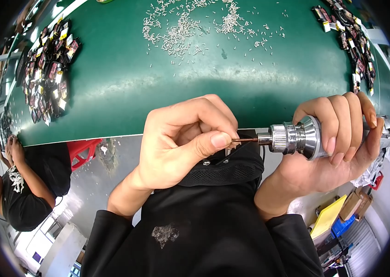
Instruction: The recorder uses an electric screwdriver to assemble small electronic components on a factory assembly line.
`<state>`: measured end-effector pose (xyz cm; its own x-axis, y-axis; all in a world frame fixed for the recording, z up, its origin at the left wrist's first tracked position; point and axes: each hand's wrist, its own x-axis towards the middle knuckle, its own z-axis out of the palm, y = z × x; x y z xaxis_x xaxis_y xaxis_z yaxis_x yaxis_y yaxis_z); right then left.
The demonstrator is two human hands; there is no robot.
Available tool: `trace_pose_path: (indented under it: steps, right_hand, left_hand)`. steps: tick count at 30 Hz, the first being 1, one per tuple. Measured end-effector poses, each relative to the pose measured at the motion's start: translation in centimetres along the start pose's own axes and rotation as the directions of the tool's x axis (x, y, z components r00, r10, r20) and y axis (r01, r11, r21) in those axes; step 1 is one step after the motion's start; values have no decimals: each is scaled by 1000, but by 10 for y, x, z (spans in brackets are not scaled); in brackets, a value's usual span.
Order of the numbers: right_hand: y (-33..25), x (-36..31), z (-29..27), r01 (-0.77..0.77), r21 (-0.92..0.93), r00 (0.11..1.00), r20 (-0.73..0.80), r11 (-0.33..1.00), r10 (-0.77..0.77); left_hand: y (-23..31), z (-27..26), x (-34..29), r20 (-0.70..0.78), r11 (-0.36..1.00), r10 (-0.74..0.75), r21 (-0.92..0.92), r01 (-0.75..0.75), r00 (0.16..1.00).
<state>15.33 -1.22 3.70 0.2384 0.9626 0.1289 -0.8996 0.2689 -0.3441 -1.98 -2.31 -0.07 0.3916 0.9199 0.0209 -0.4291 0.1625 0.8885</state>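
Note:
An electric screwdriver (288, 138) with a silver knurled collar lies level above my lap, at the table's near edge. My right hand (331, 138) wraps round its metal body from the right. From the collar a thin copper-coloured bit (247, 140) points left. The thumb and forefinger of my left hand (183, 136) pinch the tip of this bit; whether a screw is also between them is hidden. On the green table (213, 94) beyond my hands, many small silver screws (181, 33) are scattered in loose patches.
A pile of small black parts with white and yellow tags (52, 69) sits at the table's left. More such parts (351, 44) line the far right. A co-worker (31, 189) sits at left beside a red stool (83, 152). A yellow panel (328, 217) stands at lower right.

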Motion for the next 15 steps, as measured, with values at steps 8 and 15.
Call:
trace_pose_path:
  steps: [8, 15]
  right_hand:
    - [1, 0, 1, 11, -88, 996, 93, 996, -3]
    - [3, 2, -8, -10, -61, 998, 66, 998, 14]
  left_hand:
    - [8, 1, 0, -33, 988, -35, 152, 40, 999]
    - [-1, -4, 7, 171, 787, 204, 557, -265, 964]
